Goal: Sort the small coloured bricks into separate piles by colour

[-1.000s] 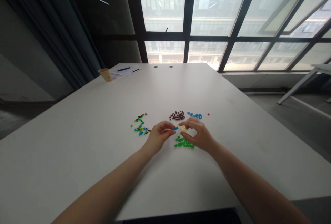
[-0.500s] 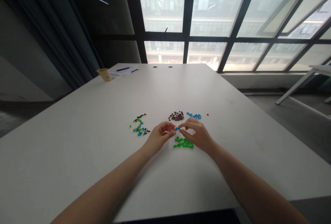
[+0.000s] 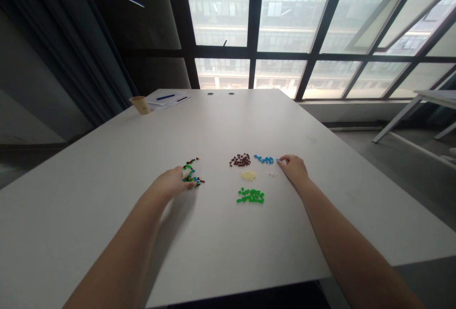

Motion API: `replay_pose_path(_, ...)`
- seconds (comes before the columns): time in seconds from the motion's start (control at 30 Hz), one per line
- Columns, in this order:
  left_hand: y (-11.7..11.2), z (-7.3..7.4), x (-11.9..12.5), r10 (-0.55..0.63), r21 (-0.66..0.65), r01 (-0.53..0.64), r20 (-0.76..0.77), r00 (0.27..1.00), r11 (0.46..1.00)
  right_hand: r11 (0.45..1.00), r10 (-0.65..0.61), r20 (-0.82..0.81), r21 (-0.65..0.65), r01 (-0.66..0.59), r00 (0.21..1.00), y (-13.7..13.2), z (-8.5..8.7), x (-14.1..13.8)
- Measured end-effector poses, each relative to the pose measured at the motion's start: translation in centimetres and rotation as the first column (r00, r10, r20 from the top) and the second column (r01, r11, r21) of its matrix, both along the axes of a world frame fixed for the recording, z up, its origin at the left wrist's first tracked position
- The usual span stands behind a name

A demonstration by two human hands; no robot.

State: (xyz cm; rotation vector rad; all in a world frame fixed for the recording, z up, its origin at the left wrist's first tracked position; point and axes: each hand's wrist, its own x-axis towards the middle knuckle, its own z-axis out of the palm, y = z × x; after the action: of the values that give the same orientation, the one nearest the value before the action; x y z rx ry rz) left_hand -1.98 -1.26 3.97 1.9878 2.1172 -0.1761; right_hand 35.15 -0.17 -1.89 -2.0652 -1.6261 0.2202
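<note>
My left hand (image 3: 171, 181) reaches over the left edge of the mixed-colour pile of small building bricks (image 3: 195, 179), its thumb and fingers apart around some of them. At the right end of the blue bricks (image 3: 264, 159), my right hand (image 3: 294, 167) pinches a small blue brick (image 3: 278, 160) close to the table. Left of the blue group lie brown bricks (image 3: 241, 160). Pale yellow bricks (image 3: 248, 175) sit below the brown ones, with a few white bricks (image 3: 272, 174) to their right. Green bricks (image 3: 251, 196) form the nearest group.
Everything lies on a large white table (image 3: 221, 242). A paper cup (image 3: 140, 105) stands at the far left edge, beside papers (image 3: 156, 104) with a blue pen (image 3: 166, 96) on them. Windows rise behind the table's far end.
Both hands were together above the yellow bricks with a blue brick between them. The left has moved left to the mixed pile; the right has carried the blue brick right to the blue group.
</note>
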Motion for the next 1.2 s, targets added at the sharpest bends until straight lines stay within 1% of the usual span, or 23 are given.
replay_pose_path(0.1, -0.2, 0.3, -0.2, -0.007, -0.055, 0.008, 0.031, 1.0, 0.998, 1.0, 0.022, 0.011, -0.02, -0.022, 1.0, 0.0, 0.0, -0.6)
replay_pose_path(0.27, -0.4, 0.0, 0.4, 0.029, -0.096, -0.022, 0.08, 0.996, 0.995, 0.999, 0.044, 0.017, -0.03, -0.044, 0.999, 0.0, -0.1, -1.0)
replay_pose_path(0.43, -0.5, 0.1, 0.8, 0.06, -0.188, -0.041, 0.094, 0.994, 0.981, 0.998, 0.06, 0.029, -0.033, -0.06, 0.998, -0.1, -0.1, -1.4)
replay_pose_path(0.6, -0.8, 0.5, 1.2, 0.012, -0.172, 0.004, 0.091, 0.996, 0.985, 0.999, 0.05, 0.034, -0.015, -0.049, 0.998, 0.1, -0.1, -1.8)
replay_pose_path(0.7, -0.8, 0.6, 1.3, -0.018, -0.139, 0.027, 0.066, 0.998, 0.99, 0.998, 0.062, 0.019, -0.004, -0.062, 0.998, 0.2, -0.1, -1.7)
replay_pose_path(0.8, -0.6, 0.5, 1.2, 0.002, -0.114, 0.0, 0.02, 1.0, 0.994, 0.998, 0.062, 0.006, 0.001, -0.062, 0.998, 0.2, -0.1, -1.3)
replay_pose_path(0.9, -0.5, 0.6, 1.2, 0.036, -0.122, -0.038, -0.011, 0.999, 0.992, 0.999, 0.045, 0.0, -0.01, -0.045, 0.999, 0.1, 0.0, -0.8)
replay_pose_path(0.97, -0.5, 0.7, 1.3, 0.035, -0.126, -0.039, -0.029, 0.999, 0.991, 0.999, 0.047, 0.001, -0.006, -0.047, 0.999, 0.1, 0.0, -0.6)
replay_pose_path(1.2, -0.5, 0.9, 1.4, -0.044, -0.105, 0.037, -0.066, 0.997, 0.994, 0.998, 0.06, 0.004, 0.016, -0.06, 0.998, 0.2, -0.2, -0.8)
